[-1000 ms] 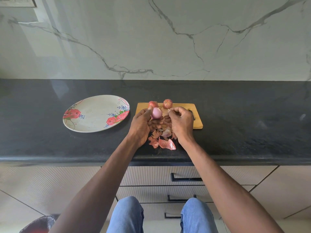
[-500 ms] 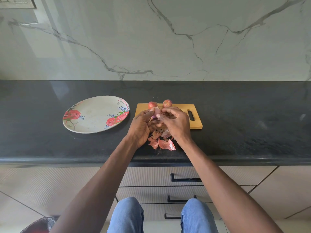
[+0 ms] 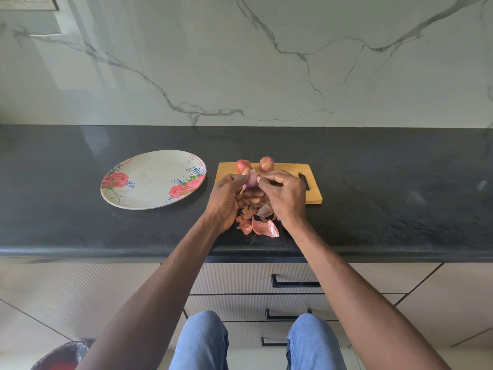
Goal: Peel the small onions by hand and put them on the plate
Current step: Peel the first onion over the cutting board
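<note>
Three small onions: two unpeeled ones (image 3: 243,166) (image 3: 266,163), one peeled onion (image 3: 251,181). One plate (image 3: 149,198), one cutting board (image 3: 314,194).

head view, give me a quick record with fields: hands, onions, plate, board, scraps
left hand: left hand holds the pale purple peeled onion
right hand: right hand pinches at that onion's top
unpeeled: two reddish-brown small onions on the board's far edge
plate: white oval rose-patterned plate, no onions on it
board: light wooden cutting board on the black stone counter
scraps: pink onion skins near the counter's front edge
</note>
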